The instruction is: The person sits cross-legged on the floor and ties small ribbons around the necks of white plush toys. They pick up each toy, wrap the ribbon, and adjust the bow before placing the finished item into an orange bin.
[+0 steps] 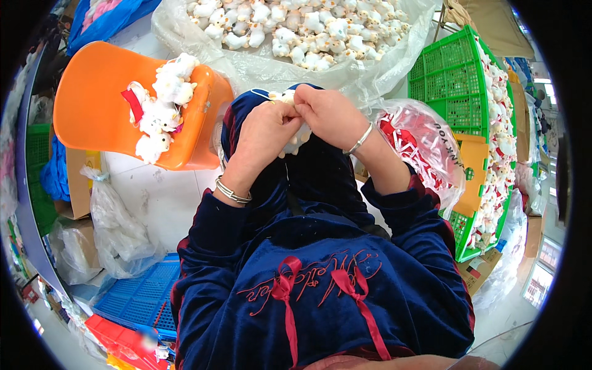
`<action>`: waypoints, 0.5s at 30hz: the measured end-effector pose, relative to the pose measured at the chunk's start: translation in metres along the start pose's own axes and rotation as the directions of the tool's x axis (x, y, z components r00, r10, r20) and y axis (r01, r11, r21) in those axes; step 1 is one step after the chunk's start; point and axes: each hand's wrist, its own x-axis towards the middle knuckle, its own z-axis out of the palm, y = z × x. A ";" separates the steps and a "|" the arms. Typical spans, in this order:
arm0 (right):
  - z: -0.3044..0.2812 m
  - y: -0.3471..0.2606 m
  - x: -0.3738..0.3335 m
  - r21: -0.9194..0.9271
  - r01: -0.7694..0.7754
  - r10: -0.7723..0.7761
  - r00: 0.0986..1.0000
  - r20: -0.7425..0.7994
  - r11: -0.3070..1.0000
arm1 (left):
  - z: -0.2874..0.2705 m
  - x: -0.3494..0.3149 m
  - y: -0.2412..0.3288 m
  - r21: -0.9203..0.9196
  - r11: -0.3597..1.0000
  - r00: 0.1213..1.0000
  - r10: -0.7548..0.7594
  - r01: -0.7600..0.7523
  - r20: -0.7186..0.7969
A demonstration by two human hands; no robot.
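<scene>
A small white plush toy (298,141) is between my hands above my knees, partly hidden under my fingers. My left hand (262,132) is closed, thumb and forefinger pinched at the toy. My right hand (333,118) is closed too, its fingertips meeting the left ones over the toy. Whether a thin thread or ribbon is also in the fingertips cannot be seen. On the orange chair (92,98) to the left lie several white plush toys (166,102), one with a red ribbon (132,103).
Ahead, a large clear plastic sack (246,69) holds many white plush toys (308,31). A clear bag of red ribbons (413,148) stands right of my knees, beside a green crate (453,80) of toys. Blue crates (145,295) and plastic bags (120,216) are at the left.
</scene>
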 end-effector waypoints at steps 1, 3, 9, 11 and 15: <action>0.004 0.002 -0.003 0.006 0.013 -0.013 1.000 -0.019 1.000 | 0.000 0.000 0.003 -0.021 0.999 0.999 -0.035 0.035 0.000; 0.010 0.008 -0.006 0.007 0.074 -0.073 0.994 -0.081 0.997 | 0.001 0.000 0.003 -0.053 0.996 0.998 -0.069 0.068 -0.009; 0.024 0.030 -0.011 0.155 0.252 -0.221 0.956 -0.193 0.955 | -0.008 0.006 -0.016 -0.260 0.961 0.993 -0.069 0.093 0.100; 0.029 0.036 -0.010 0.322 0.232 -0.178 0.966 -0.188 0.918 | -0.011 0.007 -0.014 -0.269 0.960 0.991 -0.045 0.078 0.127; 0.022 0.041 -0.007 0.448 0.228 -0.210 0.974 -0.090 0.865 | -0.014 0.009 -0.025 -0.324 0.941 0.985 -0.046 0.099 0.167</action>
